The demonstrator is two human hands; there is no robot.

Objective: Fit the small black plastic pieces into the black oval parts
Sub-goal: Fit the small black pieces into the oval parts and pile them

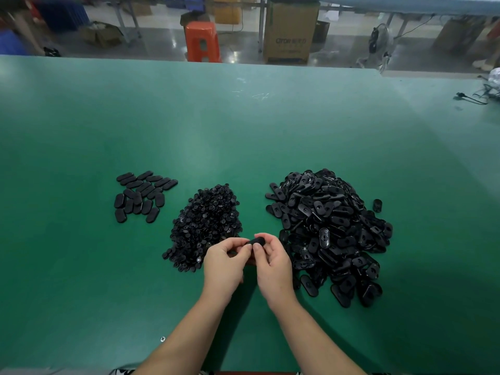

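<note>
Both hands meet above the green table, near its front. My left hand (pixel 226 262) and my right hand (pixel 272 262) together pinch one black oval part (pixel 253 241) between fingertips and thumbs; whether a small piece sits in it is hidden by the fingers. Just beyond the left hand lies a heap of small black plastic pieces (pixel 207 221). A large heap of black oval parts (pixel 330 234) with open slots lies to the right. A flat group of oval parts (pixel 140 194), smooth side up, lies at the left.
One lone oval part (pixel 377 205) lies right of the large heap. A small screw (pixel 162 339) rests near the table's front edge. Black cables (pixel 476 97) lie at the far right. Beyond the table (pixel 243 131) stand an orange stool (pixel 202 41) and a cardboard box (pixel 290 33).
</note>
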